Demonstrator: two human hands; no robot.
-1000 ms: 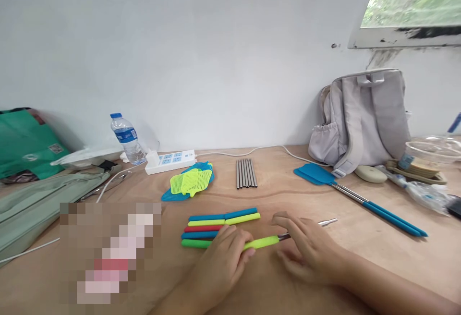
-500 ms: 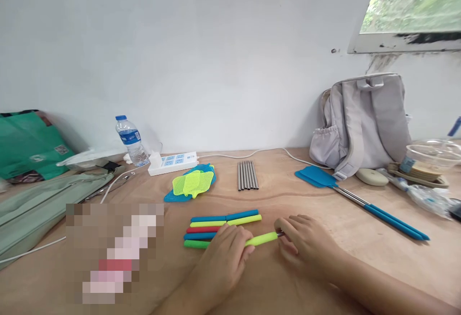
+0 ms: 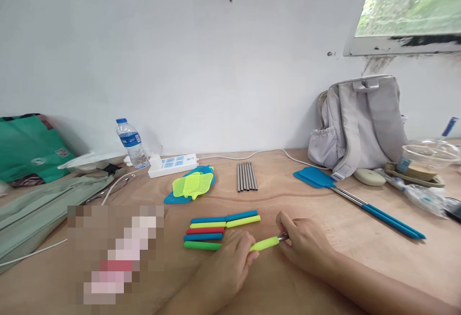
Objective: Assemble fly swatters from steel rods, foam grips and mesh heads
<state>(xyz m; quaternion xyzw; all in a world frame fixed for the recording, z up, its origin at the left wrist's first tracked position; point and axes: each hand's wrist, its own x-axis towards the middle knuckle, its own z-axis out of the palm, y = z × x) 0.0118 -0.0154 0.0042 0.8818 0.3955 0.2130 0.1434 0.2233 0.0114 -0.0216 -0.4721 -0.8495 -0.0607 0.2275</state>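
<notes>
My left hand is closed around a yellow-green handle sleeve, whose right part sticks out past the fingers. A short stretch of metal rod shows at the sleeve's right end, and my right hand pinches it; the rest of the rod is hidden by that hand. Just behind and left of my left hand lie loose sleeves in rows: blue ones, yellow ones, a red one and a green one, partly covered by my hand.
Metal rods lie side by side at the back, right of loose fly swatter heads. Blue fly swatters lie at right, before a backpack. A power strip, water bottle and plastic cup stand farther back.
Both hands have shifted slightly right and down with the sleeve and rod. My right fingers have drawn in more tightly, and a little more metal shows beyond the sleeve's end.
</notes>
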